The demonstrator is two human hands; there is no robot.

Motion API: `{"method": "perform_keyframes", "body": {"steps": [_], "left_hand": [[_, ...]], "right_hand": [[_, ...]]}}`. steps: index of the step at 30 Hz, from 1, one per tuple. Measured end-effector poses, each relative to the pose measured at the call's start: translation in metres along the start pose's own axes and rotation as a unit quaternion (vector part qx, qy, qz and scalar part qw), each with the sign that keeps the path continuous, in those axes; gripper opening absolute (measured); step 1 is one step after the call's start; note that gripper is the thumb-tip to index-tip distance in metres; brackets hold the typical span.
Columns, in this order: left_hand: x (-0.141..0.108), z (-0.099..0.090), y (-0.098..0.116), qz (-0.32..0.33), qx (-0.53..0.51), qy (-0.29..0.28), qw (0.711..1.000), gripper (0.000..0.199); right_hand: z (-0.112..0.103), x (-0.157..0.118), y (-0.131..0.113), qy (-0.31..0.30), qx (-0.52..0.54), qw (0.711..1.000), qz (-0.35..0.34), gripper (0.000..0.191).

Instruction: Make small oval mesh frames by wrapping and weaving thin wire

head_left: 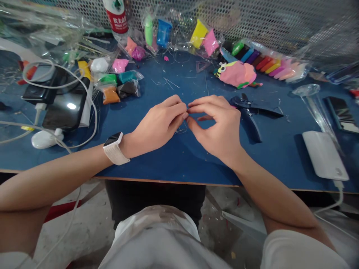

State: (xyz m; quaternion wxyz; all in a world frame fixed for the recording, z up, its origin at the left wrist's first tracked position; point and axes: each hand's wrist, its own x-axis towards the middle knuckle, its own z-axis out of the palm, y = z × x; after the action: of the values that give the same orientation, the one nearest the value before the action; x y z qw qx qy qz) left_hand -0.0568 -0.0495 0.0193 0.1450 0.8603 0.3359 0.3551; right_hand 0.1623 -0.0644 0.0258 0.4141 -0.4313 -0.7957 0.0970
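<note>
Above the blue table (179,160), my left hand (159,121) and my right hand (218,127) meet fingertip to fingertip. Both are closed in a pinch. Whatever lies between the fingertips is too small and hidden to name. Thin wire-like strands (181,130) show just below the left fingertips. Right of my right hand lies a pair of dark-handled pliers (252,123), jaws partly behind the hand. Beyond them rests a pink clay figure (237,73) with a googly eye and green and yellow parts. More thin wire pieces (171,82) are scattered farther back.
Bagged clay packs, among them green (106,79) and orange (110,95), sit at left. A row of coloured clay (265,63) lies at back right. Left are black devices (66,108) with looped cable (94,116); right, a white power bank (324,155). A bottle (116,18) stands behind.
</note>
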Motion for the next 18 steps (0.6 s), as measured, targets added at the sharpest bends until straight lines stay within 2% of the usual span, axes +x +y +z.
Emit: {"method": "perform_keyframes", "body": {"steps": [4, 13, 18], "left_hand": [[0.000, 0.001, 0.001, -0.004, 0.022, -0.005, 1.000, 0.025], [0.000, -0.001, 0.001, 0.012, 0.090, -0.037, 0.995, 0.028], [-0.002, 0.001, -0.001, 0.030, 0.150, -0.050, 0.987, 0.027]], "right_hand": [[-0.002, 0.002, -0.002, -0.037, 0.068, 0.996, 0.052, 0.011], [0.001, 0.004, 0.011, -0.082, 0.062, 0.994, 0.032, 0.014], [0.004, 0.007, 0.024, -0.133, 0.152, 0.976, 0.088, 0.011]]}}
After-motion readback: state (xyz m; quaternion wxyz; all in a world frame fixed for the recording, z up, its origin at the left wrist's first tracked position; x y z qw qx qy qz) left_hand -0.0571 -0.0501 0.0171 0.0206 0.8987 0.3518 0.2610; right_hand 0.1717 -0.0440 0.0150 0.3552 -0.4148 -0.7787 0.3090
